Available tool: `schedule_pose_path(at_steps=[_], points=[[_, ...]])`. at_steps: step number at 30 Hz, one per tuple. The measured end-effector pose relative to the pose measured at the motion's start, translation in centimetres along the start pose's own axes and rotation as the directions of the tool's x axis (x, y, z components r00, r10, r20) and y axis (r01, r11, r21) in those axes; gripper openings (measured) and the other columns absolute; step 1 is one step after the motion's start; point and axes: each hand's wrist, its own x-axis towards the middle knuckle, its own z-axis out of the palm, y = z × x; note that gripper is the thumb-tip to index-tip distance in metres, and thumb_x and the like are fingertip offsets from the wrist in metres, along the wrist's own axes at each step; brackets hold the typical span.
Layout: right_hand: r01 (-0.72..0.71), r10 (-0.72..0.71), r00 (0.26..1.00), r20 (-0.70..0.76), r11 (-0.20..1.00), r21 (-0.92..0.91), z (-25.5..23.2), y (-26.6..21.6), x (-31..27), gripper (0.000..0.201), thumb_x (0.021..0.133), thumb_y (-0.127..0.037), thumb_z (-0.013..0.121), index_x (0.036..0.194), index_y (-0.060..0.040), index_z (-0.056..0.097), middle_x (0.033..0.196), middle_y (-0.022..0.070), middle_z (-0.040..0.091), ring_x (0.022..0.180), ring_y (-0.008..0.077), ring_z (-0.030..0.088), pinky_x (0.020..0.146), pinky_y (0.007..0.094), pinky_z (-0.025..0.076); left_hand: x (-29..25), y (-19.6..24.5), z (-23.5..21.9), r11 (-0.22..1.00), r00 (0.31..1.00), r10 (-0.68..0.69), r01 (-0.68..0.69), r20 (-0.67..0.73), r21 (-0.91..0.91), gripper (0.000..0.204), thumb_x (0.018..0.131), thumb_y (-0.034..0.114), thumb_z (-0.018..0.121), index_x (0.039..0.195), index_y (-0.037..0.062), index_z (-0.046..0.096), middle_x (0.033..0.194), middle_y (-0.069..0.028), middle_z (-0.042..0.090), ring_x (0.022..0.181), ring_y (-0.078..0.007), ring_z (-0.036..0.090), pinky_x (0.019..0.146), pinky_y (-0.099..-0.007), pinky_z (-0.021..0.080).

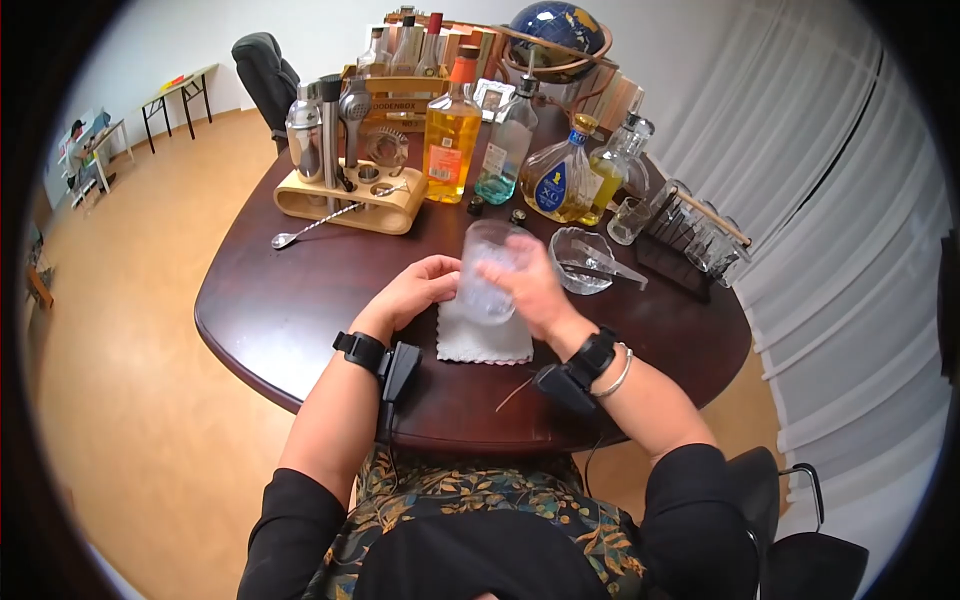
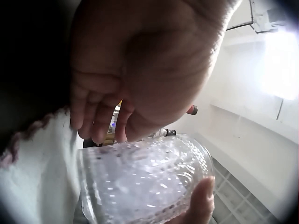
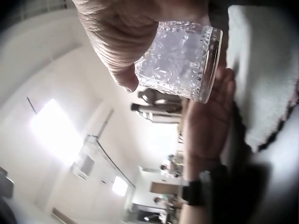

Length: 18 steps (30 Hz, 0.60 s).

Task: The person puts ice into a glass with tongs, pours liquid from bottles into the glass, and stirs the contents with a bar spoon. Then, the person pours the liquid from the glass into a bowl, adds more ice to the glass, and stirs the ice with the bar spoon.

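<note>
Two bare hands meet over a dark reddish-brown, glossy wooden table (image 1: 270, 330). The right hand (image 1: 535, 290) grips a clear, round, short tumbler with a raised beaded pattern (image 1: 485, 300), its fingers and thumb curled round the wall. The left hand (image 1: 412, 292) is beside the tumbler with its fingers loosely bent and close together; whether the fingertips touch the glass cannot be told. The tumbler is above a white fabric cloth with a scalloped, pink-trimmed edge (image 1: 485, 345), its base towards the fabric. It looks pale and cloudy inside, but what it holds, if anything, is unclear.

The main risk seems to be a slip. The tumbler appears to depend chiefly on the right hand, and if its wall is wet or cold, the thumb could slide over the smooth glass between the beads. The blur in the head view suggests quick motion, which could spill any loose contents if the tumbler tips. Set down carelessly, its base might catch a fold in the cloth and rock.

A wide swing of the right hand could also knock the clear, faceted glass bowl (image 1: 580, 285) or the slim metal tongs (image 1: 632, 276) lying across it. Farther back, the tall bottle of amber liquid with an orange-red top (image 1: 448, 150) seems less exposed.
</note>
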Motion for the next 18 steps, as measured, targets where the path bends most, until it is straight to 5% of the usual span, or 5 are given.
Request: schedule_pose_path(at_steps=[7, 10, 14, 17, 18], points=[[0.209, -0.160, 0.977, -0.142, 0.859, 0.467, -3.1, -3.4, 1.2, 0.037, 0.088, -0.012, 0.068, 0.119, -0.0039, 0.050, 0.106, 0.0027, 0.060, 0.098, 0.0125, 0.058, 0.088, 0.0304, 0.047, -0.7, 1.8, 1.7, 0.989, 0.994, -0.024, 0.039, -0.110, 0.140, 0.034, 0.092, 0.019, 0.063, 0.120, 0.0021, 0.054, 0.105, -0.0023, 0.062, 0.097, -0.0097, 0.056, 0.086, -0.0256, 0.046], [0.289, -0.227, 0.949, -0.218, 0.905, 0.313, -3.3, -2.3, 1.0, 0.049, 0.083, -0.014, 0.072, 0.123, -0.0038, 0.046, 0.108, 0.0035, 0.057, 0.099, 0.0151, 0.057, 0.092, 0.0307, 0.044, -0.8, 1.9, 2.0, 0.978, 0.992, -0.021, 0.046, -0.123, 0.203, 0.033, 0.093, 0.017, 0.061, 0.120, 0.0016, 0.054, 0.106, -0.0034, 0.062, 0.097, -0.0105, 0.058, 0.086, -0.0250, 0.046], [0.440, -0.460, 0.888, -0.023, 0.861, -0.254, -4.4, -0.6, 0.7, 0.086, 0.065, -0.025, 0.086, 0.130, -0.0016, 0.035, 0.120, 0.0137, 0.050, 0.112, 0.0231, 0.050, 0.099, 0.0353, 0.040, -0.7, 1.8, 1.4, 0.995, 0.985, -0.101, 0.102, -0.143, -0.004, 0.040, 0.091, 0.017, 0.061, 0.124, -0.0035, 0.049, 0.112, -0.0114, 0.061, 0.107, -0.0183, 0.058, 0.094, -0.0295, 0.046], [0.545, -0.560, 0.801, 0.212, 0.535, -0.646, -4.9, -1.5, 0.1, 0.091, 0.059, -0.025, 0.089, 0.129, -0.0013, 0.036, 0.120, 0.0160, 0.050, 0.114, 0.0249, 0.051, 0.099, 0.0351, 0.040, -0.3, 1.9, 1.1, 0.988, 0.981, -0.146, 0.137, -0.128, -0.076, 0.041, 0.093, 0.015, 0.057, 0.126, -0.0052, 0.045, 0.113, -0.0122, 0.058, 0.105, -0.0192, 0.059, 0.095, -0.0301, 0.047], [0.633, -0.650, 0.683, 0.334, 0.298, -0.715, -4.9, -1.4, 0.5, 0.097, 0.054, -0.024, 0.089, 0.132, -0.0014, 0.034, 0.121, 0.0160, 0.050, 0.114, 0.0260, 0.052, 0.099, 0.0364, 0.041, -0.1, 1.9, 1.0, 0.985, 0.980, -0.166, 0.160, -0.107, -0.064, 0.040, 0.094, 0.014, 0.056, 0.127, -0.0050, 0.044, 0.113, -0.0119, 0.058, 0.105, -0.0191, 0.059, 0.095, -0.0301, 0.047]])
